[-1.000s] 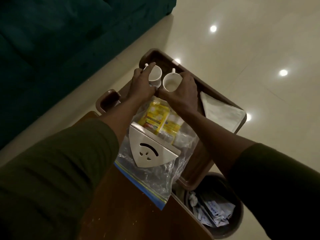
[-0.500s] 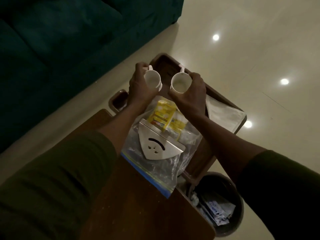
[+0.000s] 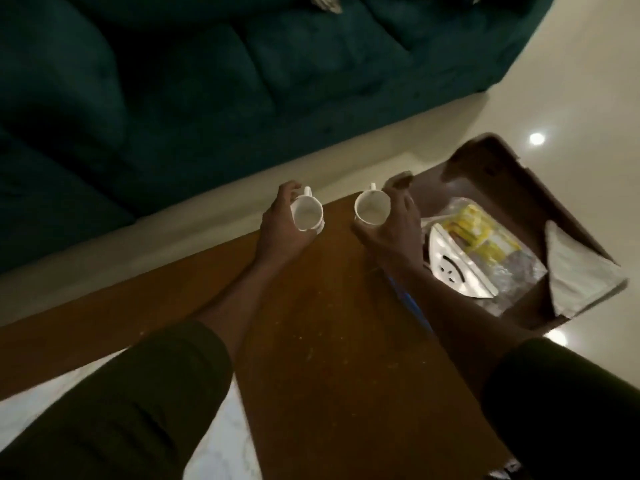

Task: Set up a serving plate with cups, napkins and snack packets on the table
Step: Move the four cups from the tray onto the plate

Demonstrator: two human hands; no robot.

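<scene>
Left hand [image 3: 280, 226] curls round left white ceramic cup [image 3: 308, 213], right hand [image 3: 394, 227] round right white ceramic cup [image 3: 372, 206]. Both cups have left the brown plastic tray [image 3: 512, 199] and hang over the brown wooden table [image 3: 329, 323], seemingly ready for placing.

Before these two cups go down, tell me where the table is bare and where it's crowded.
Bare: the tabletop between both forearms, below the cups, and the strip left of the left hand toward the sofa-side edge. Crowded: the tray on the right, holding the packet bag, metal holder and napkin.
</scene>
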